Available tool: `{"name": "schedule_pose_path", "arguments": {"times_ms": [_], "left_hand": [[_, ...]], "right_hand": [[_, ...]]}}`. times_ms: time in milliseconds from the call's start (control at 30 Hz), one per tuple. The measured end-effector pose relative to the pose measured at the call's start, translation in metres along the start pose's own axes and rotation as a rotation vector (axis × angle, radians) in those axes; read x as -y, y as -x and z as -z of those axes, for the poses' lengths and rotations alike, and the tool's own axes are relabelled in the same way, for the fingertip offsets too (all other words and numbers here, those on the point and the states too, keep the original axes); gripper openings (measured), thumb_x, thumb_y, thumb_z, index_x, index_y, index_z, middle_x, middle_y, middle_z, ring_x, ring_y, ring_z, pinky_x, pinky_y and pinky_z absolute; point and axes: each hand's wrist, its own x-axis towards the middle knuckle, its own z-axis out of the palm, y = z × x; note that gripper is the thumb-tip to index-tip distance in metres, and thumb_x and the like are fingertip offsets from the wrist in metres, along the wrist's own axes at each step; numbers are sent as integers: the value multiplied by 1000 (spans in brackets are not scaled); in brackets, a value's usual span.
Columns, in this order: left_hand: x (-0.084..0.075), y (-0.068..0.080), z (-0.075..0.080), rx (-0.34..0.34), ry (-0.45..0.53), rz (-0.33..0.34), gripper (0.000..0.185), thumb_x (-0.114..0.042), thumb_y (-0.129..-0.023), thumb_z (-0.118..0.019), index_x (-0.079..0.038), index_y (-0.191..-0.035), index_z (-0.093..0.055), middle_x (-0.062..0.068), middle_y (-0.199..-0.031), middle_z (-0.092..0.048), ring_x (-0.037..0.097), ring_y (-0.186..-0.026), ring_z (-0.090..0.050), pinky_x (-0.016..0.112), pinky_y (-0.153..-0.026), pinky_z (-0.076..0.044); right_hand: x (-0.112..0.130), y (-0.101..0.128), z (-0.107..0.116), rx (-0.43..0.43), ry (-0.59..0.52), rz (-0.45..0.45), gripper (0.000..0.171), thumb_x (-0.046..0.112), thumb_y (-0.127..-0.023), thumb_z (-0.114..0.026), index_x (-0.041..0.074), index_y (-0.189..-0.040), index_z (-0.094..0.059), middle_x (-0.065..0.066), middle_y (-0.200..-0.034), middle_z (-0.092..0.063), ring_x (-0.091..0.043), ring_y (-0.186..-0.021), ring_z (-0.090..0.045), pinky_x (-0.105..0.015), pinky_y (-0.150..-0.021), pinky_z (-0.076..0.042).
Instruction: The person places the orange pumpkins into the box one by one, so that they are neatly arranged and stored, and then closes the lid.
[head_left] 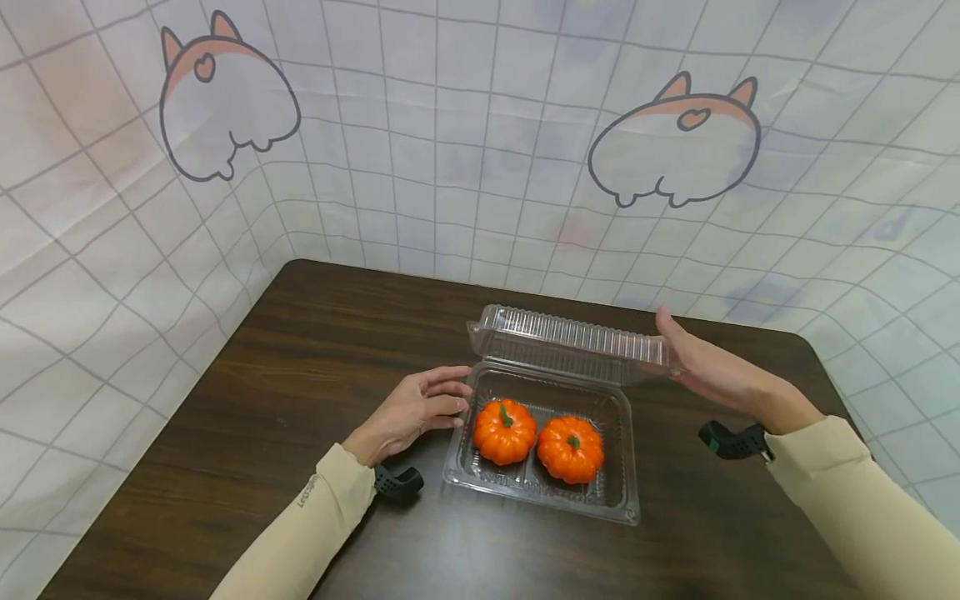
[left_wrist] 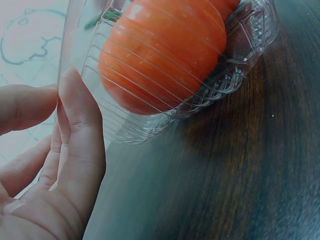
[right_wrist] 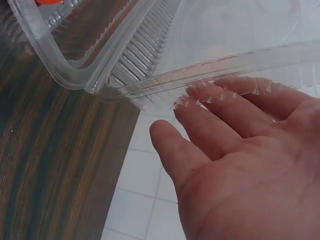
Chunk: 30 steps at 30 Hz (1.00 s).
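Observation:
A clear plastic clamshell box (head_left: pixel 622 497) sits on the dark wooden table, its hinged lid (head_left: pixel 570 343) half raised. Two small orange pumpkins lie inside: one on the left (head_left: pixel 504 431) and one on the right (head_left: pixel 570 449). My left hand (head_left: pixel 420 407) rests against the box's left wall with fingers loosely extended; the left wrist view shows those fingers (left_wrist: pixel 75 130) touching the ribbed wall (left_wrist: pixel 125 120) beside a pumpkin (left_wrist: pixel 160 55). My right hand (head_left: pixel 701 367) is flat and open, fingers (right_wrist: pixel 235 110) touching the lid's right edge (right_wrist: pixel 210 70).
The dark wooden table (head_left: pixel 262 400) is backed by a white grid-patterned cloth with cartoon animal prints (head_left: pixel 675 142). Bare tabletop lies left of the box and in front of it. Black wrist-camera mounts (head_left: pixel 397 482) sit under both forearms.

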Motion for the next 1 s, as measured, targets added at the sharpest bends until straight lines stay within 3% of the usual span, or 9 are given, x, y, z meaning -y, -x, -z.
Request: {"name": "schedule_pose_path", "arguments": {"times_ms": [100,167,267,367,433,500,700,800,1000], "left_hand": [[0,0,-1,-3,2,4,61,-3,-96,-69,-9,-153,-47,7,-125,-65,13,-92,-70,25,-82,-64],[0,0,-1,-1,0,4,61,-2,-97,-68,-9,-154,-47,7,-124,-65,13,-92,-70,25,-82,-64],[0,1,-1,1,-4,3,61,-2,-97,-68,-9,-154,-46,6,-124,-65,12,-94,-69,25,-82,-64],[0,0,-1,0,-6,4,62,-3,-97,-68,-8,-154,-45,5,-124,-65,12,-95,-70,26,-83,-64],[1,0,0,-5,-4,7,63,-4,-97,-69,-7,-155,-43,5,-125,-65,13,-97,-70,26,-84,-64],[1,1,0,-10,1,11,66,-4,-97,-69,-6,-156,-40,5,-126,-65,12,-98,-69,27,-85,-64],[3,1,-1,-3,18,11,68,-4,-98,-67,-5,-158,-36,6,-128,-63,12,-101,-68,27,-86,-64],[2,1,-2,11,24,5,65,-3,-99,-66,-4,-157,-38,8,-132,-62,13,-100,-68,27,-85,-64],[3,2,-2,19,8,-3,63,-7,-99,-68,-6,-156,-42,12,-141,-60,15,-104,-69,27,-85,-64]], "right_hand": [[1,4,-4,5,75,20,75,63,-106,1,20,-167,4,-14,-173,21,-57,-157,6,-81,-119,-6],[3,6,-8,-9,164,42,74,61,-107,2,22,-167,-16,-21,-174,-11,-57,-155,-17,-79,-118,-22],[5,7,-14,-45,299,68,69,55,-109,1,27,-164,-30,-16,-114,-61,-44,-108,-57,-59,-103,-45],[6,10,-22,-75,366,119,64,49,-112,-3,22,-164,-31,-15,-108,-64,-41,-107,-60,-55,-103,-47],[5,12,-26,-81,391,175,61,44,-114,-8,16,-164,-30,-23,-146,-58,-48,-136,-52,-65,-111,-42],[4,13,-30,-87,418,235,59,40,-115,-13,10,-164,-28,-21,-169,-29,-49,-154,-31,-71,-118,-31],[-3,15,-41,-143,496,325,56,37,-115,-29,9,-163,-28,-18,-169,-30,-41,-148,-46,-64,-118,-36],[-6,16,-48,-171,530,328,58,37,-113,-37,11,-164,-27,-15,-170,-31,-35,-127,-65,-61,-115,-41],[-14,16,-59,-190,524,325,69,44,-108,-50,15,-165,-26,-16,-171,-26,-48,-149,-42,-70,-120,-30]]}}
